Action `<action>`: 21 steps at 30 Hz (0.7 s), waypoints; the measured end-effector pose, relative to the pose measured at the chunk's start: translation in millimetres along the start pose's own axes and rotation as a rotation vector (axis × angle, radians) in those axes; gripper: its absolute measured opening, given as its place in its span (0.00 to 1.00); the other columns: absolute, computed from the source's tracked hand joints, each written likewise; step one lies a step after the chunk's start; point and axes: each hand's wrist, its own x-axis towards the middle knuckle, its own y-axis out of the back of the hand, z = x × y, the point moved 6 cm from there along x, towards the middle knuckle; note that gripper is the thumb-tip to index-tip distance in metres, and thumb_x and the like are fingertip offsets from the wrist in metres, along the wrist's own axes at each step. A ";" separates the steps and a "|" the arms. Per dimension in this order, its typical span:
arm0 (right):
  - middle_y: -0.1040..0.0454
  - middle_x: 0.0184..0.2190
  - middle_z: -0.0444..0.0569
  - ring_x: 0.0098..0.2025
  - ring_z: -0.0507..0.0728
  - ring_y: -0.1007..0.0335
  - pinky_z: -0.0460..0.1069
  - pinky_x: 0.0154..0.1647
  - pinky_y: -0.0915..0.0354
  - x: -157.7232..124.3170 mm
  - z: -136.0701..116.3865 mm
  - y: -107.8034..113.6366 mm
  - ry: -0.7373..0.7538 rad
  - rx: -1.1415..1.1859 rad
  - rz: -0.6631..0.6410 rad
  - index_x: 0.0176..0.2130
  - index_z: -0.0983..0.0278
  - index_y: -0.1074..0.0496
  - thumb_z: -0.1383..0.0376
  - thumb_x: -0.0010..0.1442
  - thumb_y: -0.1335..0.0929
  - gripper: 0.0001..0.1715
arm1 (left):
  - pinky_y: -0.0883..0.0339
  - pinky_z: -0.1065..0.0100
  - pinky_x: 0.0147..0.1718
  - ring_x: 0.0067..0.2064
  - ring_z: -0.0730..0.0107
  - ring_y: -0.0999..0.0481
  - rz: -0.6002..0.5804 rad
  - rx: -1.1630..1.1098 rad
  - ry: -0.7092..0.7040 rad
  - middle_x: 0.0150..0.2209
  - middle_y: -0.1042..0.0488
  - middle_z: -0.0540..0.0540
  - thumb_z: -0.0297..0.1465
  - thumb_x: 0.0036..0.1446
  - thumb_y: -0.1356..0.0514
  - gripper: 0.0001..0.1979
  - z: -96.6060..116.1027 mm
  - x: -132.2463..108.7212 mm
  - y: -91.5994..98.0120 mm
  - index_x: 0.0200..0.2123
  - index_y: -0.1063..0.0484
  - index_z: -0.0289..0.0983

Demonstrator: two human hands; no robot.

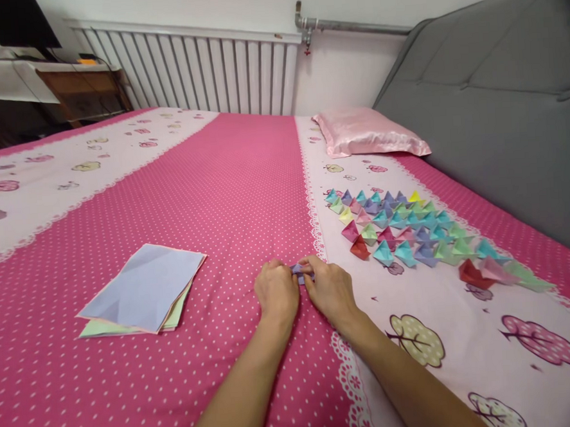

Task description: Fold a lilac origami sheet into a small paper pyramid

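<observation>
Between my two hands is a small folded piece of purple paper [298,278], low over the pink bedspread. My left hand [277,288] is closed on its left side, and my right hand [331,291] pinches it from the right. Most of the paper is hidden by my fingers, so its exact shape cannot be made out. To the right, several rows of small folded paper boats [385,254] in many colours stand on the white strip of the bedspread. Off to the left lies a loose stack of paper sheets [147,286], a pale blue one on top and green beneath.
The pink dotted bedspread [243,164] covers the bed. A pink satin pillow [369,131] lies at the far right, beside a grey padded headboard [493,72]. Behind the bed are a white radiator [194,71] and a pipe [355,25]. A desk [81,87] stands far left.
</observation>
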 end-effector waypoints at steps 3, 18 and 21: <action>0.22 0.30 0.49 0.35 0.59 0.28 0.49 0.33 0.41 0.7 -1.4 1.6 0.042 -0.052 0.025 0.40 0.60 0.28 0.70 0.57 0.37 0.12 | 0.41 0.67 0.31 0.37 0.63 0.28 -0.023 -0.006 -0.016 0.35 0.25 0.42 0.31 0.55 0.46 0.11 1.0 0.3 -0.2 0.31 0.23 0.37; 0.25 0.30 0.47 0.37 0.56 0.35 0.50 0.41 0.46 6.0 -7.6 -5.9 0.211 -0.099 0.008 0.34 0.61 0.25 0.67 0.58 0.35 0.09 | 0.45 0.67 0.30 0.39 0.66 0.29 -0.011 -0.043 -0.067 0.35 0.26 0.45 0.28 0.55 0.47 0.11 2.7 2.1 -1.1 0.30 0.24 0.37; 0.27 0.30 0.48 0.38 0.57 0.37 0.50 0.39 0.47 7.1 -7.7 -5.3 0.209 -0.135 0.022 0.33 0.61 0.24 0.66 0.59 0.36 0.10 | 0.45 0.67 0.30 0.40 0.65 0.30 -0.021 -0.045 -0.064 0.36 0.27 0.44 0.28 0.56 0.47 0.11 2.3 2.5 -2.4 0.31 0.24 0.37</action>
